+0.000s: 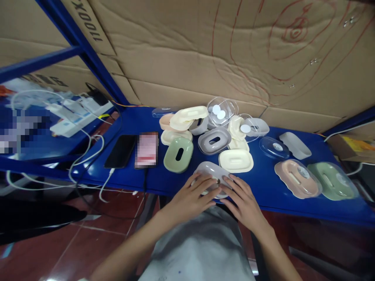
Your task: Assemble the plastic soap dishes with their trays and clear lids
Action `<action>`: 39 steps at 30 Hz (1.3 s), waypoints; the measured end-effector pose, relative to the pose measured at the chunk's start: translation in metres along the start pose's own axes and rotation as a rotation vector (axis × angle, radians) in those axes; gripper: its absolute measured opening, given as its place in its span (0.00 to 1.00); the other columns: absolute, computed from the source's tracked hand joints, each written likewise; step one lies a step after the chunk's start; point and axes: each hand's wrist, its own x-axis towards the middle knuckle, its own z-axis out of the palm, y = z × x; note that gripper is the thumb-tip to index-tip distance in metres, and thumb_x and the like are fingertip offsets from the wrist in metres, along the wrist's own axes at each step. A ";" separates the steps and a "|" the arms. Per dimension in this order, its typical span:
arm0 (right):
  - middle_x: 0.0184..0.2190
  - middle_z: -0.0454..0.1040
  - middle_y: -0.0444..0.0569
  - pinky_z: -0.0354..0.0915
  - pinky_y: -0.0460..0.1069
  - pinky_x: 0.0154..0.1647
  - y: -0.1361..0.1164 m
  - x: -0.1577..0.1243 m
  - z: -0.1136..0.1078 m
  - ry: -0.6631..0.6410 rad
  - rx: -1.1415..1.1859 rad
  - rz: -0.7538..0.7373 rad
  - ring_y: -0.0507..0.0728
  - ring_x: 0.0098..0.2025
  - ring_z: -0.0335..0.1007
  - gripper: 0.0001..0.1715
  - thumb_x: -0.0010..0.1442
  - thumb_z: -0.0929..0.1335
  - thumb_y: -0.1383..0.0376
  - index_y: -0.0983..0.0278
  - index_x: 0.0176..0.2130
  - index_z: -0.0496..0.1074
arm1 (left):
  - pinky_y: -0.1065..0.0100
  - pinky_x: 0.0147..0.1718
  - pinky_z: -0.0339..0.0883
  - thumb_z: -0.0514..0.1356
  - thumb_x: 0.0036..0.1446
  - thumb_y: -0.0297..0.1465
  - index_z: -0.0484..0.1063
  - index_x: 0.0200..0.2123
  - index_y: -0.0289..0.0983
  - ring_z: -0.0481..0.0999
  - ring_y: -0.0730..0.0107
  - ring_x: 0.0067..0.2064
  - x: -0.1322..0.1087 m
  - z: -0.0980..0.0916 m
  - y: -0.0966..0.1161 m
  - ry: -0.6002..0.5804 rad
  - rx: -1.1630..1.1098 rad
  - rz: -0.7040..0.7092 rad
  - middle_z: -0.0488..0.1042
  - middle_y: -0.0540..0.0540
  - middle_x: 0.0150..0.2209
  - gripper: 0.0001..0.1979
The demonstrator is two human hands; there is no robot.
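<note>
At the front edge of the blue table lies a grey oval dish (pixel 211 169), partly hidden under both hands. My left hand (pixel 197 195) rests over its left and middle part with the fingers spread. From the right, my right hand (pixel 240 197) touches the dish, its fingers apart. Just behind are a cream oval piece (pixel 236 160), a green oval tray with a slot (pixel 178 155) and a grey slotted tray (pixel 214 140). What lies beneath my fingers is mostly hidden.
Cream pieces and clear lids (pixel 223 111) are heaped at the back. Covered pink (pixel 297 178) and green dishes (pixel 334 181) stand right, near a clear lid (pixel 274 147) and grey part (pixel 295 145). Two phones (pixel 120 151) and cables lie left; cardboard (pixel 187 50) stands behind.
</note>
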 end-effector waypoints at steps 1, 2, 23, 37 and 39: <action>0.71 0.68 0.53 0.65 0.68 0.71 -0.001 0.002 0.000 -0.005 0.016 -0.002 0.66 0.76 0.56 0.29 0.73 0.69 0.64 0.57 0.69 0.66 | 0.45 0.69 0.62 0.62 0.72 0.35 0.73 0.61 0.38 0.72 0.52 0.67 -0.004 -0.001 -0.001 0.009 0.010 -0.028 0.76 0.38 0.62 0.18; 0.71 0.67 0.53 0.65 0.67 0.72 -0.001 0.003 -0.001 -0.009 0.036 0.000 0.66 0.76 0.55 0.28 0.73 0.68 0.65 0.58 0.69 0.66 | 0.45 0.69 0.62 0.62 0.73 0.34 0.73 0.61 0.38 0.71 0.52 0.68 -0.008 -0.002 -0.002 0.018 0.020 -0.054 0.76 0.38 0.62 0.17; 0.59 0.79 0.57 0.56 0.72 0.71 0.127 0.110 -0.059 0.186 -0.248 0.143 0.70 0.67 0.70 0.11 0.72 0.67 0.60 0.61 0.44 0.80 | 0.57 0.56 0.70 0.63 0.70 0.27 0.76 0.57 0.41 0.79 0.61 0.57 -0.035 0.011 -0.007 0.226 -0.156 -0.196 0.82 0.44 0.53 0.14; 0.27 0.64 0.40 0.63 0.47 0.23 0.012 0.044 -0.035 0.538 0.887 0.651 0.52 0.25 0.64 0.11 0.74 0.66 0.51 0.55 0.46 0.68 | 0.55 0.55 0.78 0.66 0.69 0.32 0.72 0.60 0.42 0.80 0.58 0.57 -0.043 0.021 -0.007 0.348 -0.158 -0.246 0.71 0.36 0.64 0.17; 0.27 0.65 0.40 0.58 0.45 0.18 0.007 0.045 -0.024 0.402 0.908 0.720 0.51 0.22 0.62 0.14 0.74 0.65 0.49 0.55 0.47 0.69 | 0.53 0.54 0.79 0.65 0.70 0.34 0.67 0.66 0.43 0.81 0.57 0.56 -0.045 0.024 -0.007 0.359 -0.144 -0.261 0.61 0.32 0.72 0.24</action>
